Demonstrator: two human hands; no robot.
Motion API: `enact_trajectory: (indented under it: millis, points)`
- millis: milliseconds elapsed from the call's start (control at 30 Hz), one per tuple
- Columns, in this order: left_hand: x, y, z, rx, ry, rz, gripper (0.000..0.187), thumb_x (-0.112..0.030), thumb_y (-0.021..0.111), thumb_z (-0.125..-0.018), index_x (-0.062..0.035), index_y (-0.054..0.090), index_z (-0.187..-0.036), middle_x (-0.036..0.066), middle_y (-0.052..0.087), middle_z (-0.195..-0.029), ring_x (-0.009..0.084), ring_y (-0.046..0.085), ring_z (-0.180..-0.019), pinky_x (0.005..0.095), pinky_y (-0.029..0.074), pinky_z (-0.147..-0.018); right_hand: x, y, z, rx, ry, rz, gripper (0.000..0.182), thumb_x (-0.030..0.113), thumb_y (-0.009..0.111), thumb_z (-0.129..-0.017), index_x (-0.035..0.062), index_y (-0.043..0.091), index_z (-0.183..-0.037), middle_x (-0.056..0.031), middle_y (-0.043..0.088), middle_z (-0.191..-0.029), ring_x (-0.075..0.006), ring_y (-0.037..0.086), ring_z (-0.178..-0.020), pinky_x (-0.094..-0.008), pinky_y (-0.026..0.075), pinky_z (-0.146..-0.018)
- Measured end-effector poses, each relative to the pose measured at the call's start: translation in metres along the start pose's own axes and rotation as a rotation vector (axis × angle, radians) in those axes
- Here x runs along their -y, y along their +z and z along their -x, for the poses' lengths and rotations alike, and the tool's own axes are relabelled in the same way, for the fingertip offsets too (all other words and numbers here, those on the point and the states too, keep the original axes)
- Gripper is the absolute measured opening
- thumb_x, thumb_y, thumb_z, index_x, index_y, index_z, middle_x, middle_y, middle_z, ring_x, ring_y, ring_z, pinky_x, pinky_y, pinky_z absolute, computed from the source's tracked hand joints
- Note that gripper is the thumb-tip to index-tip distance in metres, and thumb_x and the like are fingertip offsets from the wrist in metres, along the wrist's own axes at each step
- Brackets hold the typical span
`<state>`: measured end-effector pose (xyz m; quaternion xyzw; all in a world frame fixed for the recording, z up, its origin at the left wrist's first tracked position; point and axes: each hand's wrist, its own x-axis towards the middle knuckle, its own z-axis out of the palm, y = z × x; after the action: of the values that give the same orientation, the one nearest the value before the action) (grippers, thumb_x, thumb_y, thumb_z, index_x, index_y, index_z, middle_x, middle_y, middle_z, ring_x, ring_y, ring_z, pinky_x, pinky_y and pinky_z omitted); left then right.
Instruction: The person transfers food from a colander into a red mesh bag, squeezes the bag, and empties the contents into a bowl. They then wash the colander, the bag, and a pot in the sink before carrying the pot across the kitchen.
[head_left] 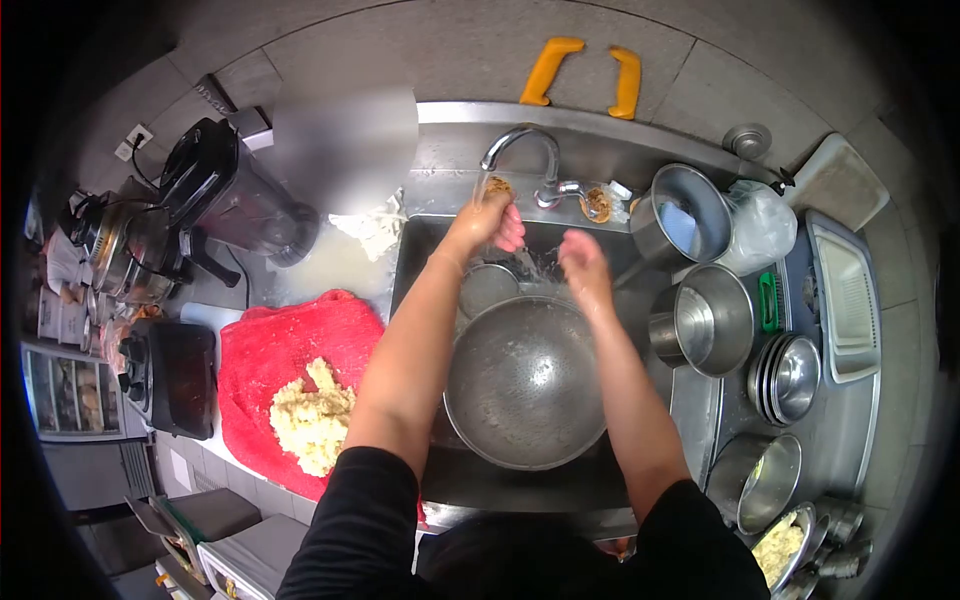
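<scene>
Bare hands at a running faucet

The left hand (490, 222) is under the faucet (553, 160), water running onto it, its fingers loosely extended and clasping nothing. The right hand (585, 270) is just beside it, apart from it, blurred, its fingers unclasped. Splashes show between the two.

Below the hands, a large round metal bowl (525, 385) sits in the sink (530, 490), between the forearms, its inside wet. A smaller round metal piece (488, 285) shows behind its rim.

Left of the sink, a pale crumbly mass (305, 420) lies on a red towel (255, 345), with a blender jug (245, 200) farther back. To the right stand a deep metal pot (645, 225), a saucepan (725, 325) and nested metal bowls (797, 378).
</scene>
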<state>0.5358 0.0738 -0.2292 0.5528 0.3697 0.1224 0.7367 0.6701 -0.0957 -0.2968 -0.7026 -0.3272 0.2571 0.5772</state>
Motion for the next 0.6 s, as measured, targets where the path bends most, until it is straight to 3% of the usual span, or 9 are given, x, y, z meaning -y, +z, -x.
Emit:
enact_trajectory:
  millis: [33,67,133,200,233,367,400,500,600]
  points:
    - [-0.001,0.000,0.005,-0.027,0.017,0.094,0.049,-0.050,0.056,-0.095,-0.0084,0.058,-0.069,0.004,0.059,-0.061,0.0145,0.054,-0.049,0.0272,0.042,-0.044,0.000,-0.003,-0.018,-0.129,-0.023,0.082,0.039,0.012,0.064,-0.086,0.0060,0.057,-0.124,-0.0096,0.067,-0.101,-0.0207,0.065,-0.091,-0.0334,0.051,-0.084]
    - [-0.001,0.001,0.007,-0.030,0.022,0.098,0.049,-0.050,0.056,-0.095,-0.0084,0.058,-0.069,0.004,0.059,-0.061,0.0145,0.054,-0.049,0.0272,0.042,-0.044,-0.016,-0.005,-0.042,-0.274,-0.151,0.188,0.043,0.009,0.062,-0.088,0.0026,0.050,-0.130,-0.0063,0.062,-0.094,-0.0119,0.060,-0.070,-0.0252,0.050,-0.055]
    - [0.002,0.004,0.010,-0.278,0.074,-0.162,0.053,-0.051,0.052,-0.097,-0.0062,0.059,-0.071,0.009,0.063,-0.064,0.0174,0.063,-0.057,0.0322,0.047,-0.050,-0.033,-0.014,-0.086,-0.365,-0.011,0.148,0.045,0.019,0.064,-0.091,-0.0021,0.049,-0.127,-0.0081,0.061,-0.094,-0.0131,0.060,-0.069,-0.0257,0.052,-0.049]
    - [0.032,-0.005,-0.001,-0.357,0.204,-0.429,0.061,-0.061,0.051,-0.092,-0.0040,0.072,-0.087,0.013,0.068,-0.074,0.0299,0.067,-0.074,0.0408,0.050,-0.073,0.021,-0.014,-0.078,-0.198,0.321,-0.004,0.045,0.027,0.062,-0.092,-0.0004,0.051,-0.126,-0.0080,0.060,-0.094,-0.0140,0.061,-0.069,-0.0274,0.054,-0.049]
    - [0.039,-0.003,0.010,-0.394,0.243,-0.494,0.064,-0.064,0.049,-0.092,-0.0058,0.074,-0.095,0.016,0.070,-0.079,0.0360,0.066,-0.084,0.0441,0.048,-0.081,0.021,-0.012,-0.079,-0.146,0.338,-0.009,0.042,0.030,0.062,-0.092,0.0009,0.054,-0.121,-0.0071,0.061,-0.092,-0.0140,0.061,-0.070,-0.0273,0.054,-0.049]
    - [0.061,-0.004,0.061,-0.325,0.172,-0.658,0.059,-0.056,0.045,-0.096,-0.0034,0.068,-0.082,0.022,0.068,-0.089,0.0436,0.062,-0.093,0.0494,0.047,-0.083,0.016,-0.025,-0.095,0.042,0.385,-0.149,0.029,0.032,0.064,-0.090,0.0062,0.062,-0.102,-0.0033,0.063,-0.083,-0.0134,0.064,-0.074,-0.0262,0.052,-0.047]
    - [0.074,-0.006,0.068,-0.346,0.227,-0.667,0.050,-0.047,0.055,-0.096,-0.0021,0.064,-0.077,0.017,0.065,-0.070,0.0318,0.066,-0.075,0.0405,0.050,-0.075,0.026,-0.026,-0.094,0.081,0.374,-0.173,0.027,0.032,0.065,-0.090,0.0073,0.062,-0.099,-0.0029,0.064,-0.082,-0.0131,0.065,-0.074,-0.0268,0.053,-0.050]
    - [0.081,-0.023,0.113,-0.291,0.348,-0.723,0.030,-0.033,0.061,-0.093,-0.0034,0.065,-0.089,0.016,0.068,-0.086,0.0315,0.066,-0.083,0.0405,0.050,-0.076,0.050,-0.019,-0.083,0.152,0.319,-0.400,0.032,0.026,0.061,-0.092,0.0057,0.056,-0.116,-0.0081,0.063,-0.100,-0.0163,0.063,-0.081,-0.0327,0.054,-0.066]
    - [0.069,-0.063,0.146,-0.411,0.389,-1.018,0.023,-0.017,0.064,-0.085,-0.0069,0.067,-0.105,0.018,0.065,-0.110,0.0336,0.063,-0.102,0.0414,0.050,-0.086,0.056,-0.002,-0.045,0.133,0.226,-0.382,0.035,0.026,0.058,-0.093,0.0063,0.055,-0.122,-0.0088,0.063,-0.104,-0.0182,0.064,-0.083,-0.0329,0.055,-0.065]
